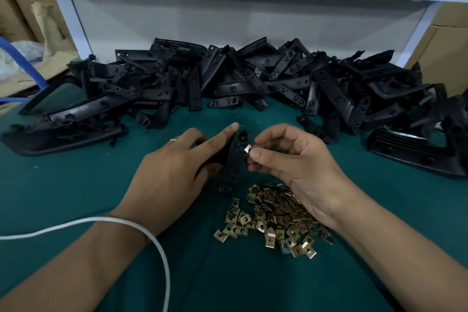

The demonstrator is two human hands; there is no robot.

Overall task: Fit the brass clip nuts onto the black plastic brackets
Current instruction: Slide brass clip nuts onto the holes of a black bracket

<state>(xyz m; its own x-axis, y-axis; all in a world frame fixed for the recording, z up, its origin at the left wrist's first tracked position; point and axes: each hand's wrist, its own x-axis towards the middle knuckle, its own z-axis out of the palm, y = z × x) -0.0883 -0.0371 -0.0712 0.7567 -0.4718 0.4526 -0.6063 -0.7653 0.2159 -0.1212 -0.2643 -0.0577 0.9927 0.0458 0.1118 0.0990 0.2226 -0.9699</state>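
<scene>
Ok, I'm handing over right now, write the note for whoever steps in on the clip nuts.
Left hand holds one black bracket upright over the green mat.
Right hand pinches a brass clip nut at the bracket's right edge; not seated yet.
Loose clip nuts lie heaped below the hands.
Bracket pile sits along the back.
Left: press this nut on, then carry on through the pile. Finished count cannot be told.

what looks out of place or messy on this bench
Little stands out. The black brackets lie in a jumbled heap at the back and the brass clip nuts in a loose scatter. The one stray is a white cord draped over the left forearm and trailing across the green mat.
</scene>
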